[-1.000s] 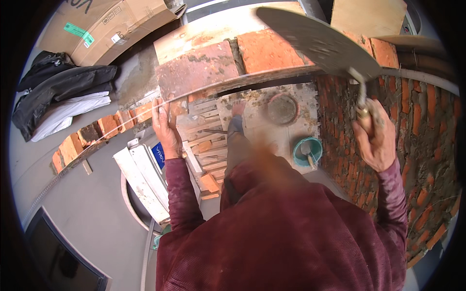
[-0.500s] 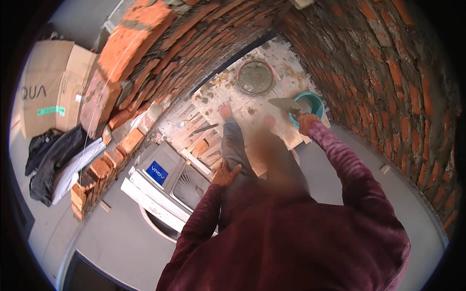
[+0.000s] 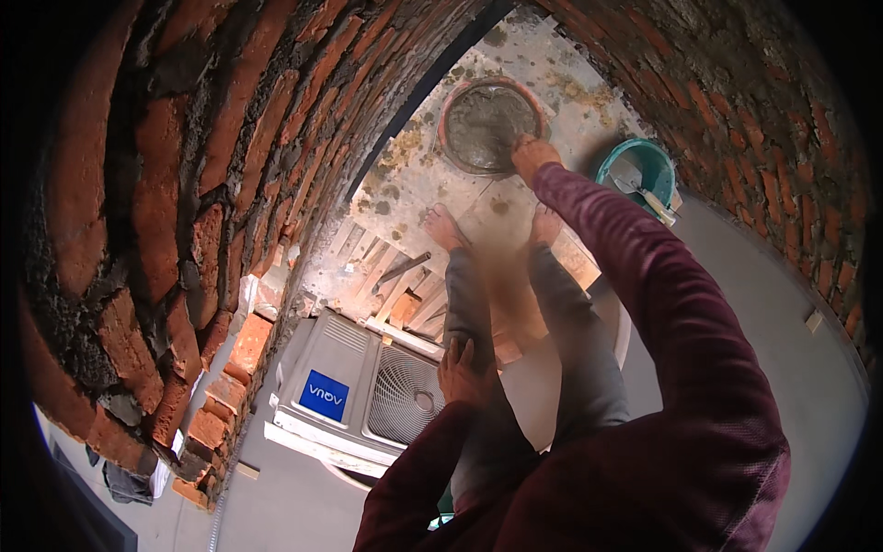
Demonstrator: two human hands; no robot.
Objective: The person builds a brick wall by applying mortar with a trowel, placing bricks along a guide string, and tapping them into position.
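Note:
My right hand [image 3: 535, 159] is closed on a trowel at the near right rim of a round tub [image 3: 444, 138]. The trowel's handle is hidden in my fist, and its blade cannot be made out against the wet grey mortar [image 3: 486, 115]. My left hand [image 3: 463, 373] rests on my left leg near the knee, fingers spread, holding nothing. To the right of the tub stands a teal bucket [image 3: 602, 170]. Another trowel [image 3: 651, 200] with a pale handle leans inside it, the handle sticking out over the near rim.
Rough brick walls rise at the left [image 3: 166, 212] and right [image 3: 736, 120]. My bare feet stand on a mortar-spattered board [image 3: 405, 198]. Wooden slats [image 3: 368, 262] and an outdoor air-conditioner unit [image 3: 354, 336] lie left of my legs. A low stepped brick edge [image 3: 248, 345] is beside it.
My right hand has moved from the bucket, left and away from me, to the mortar tub. The view has shifted left and forward. My left hand stays on my leg.

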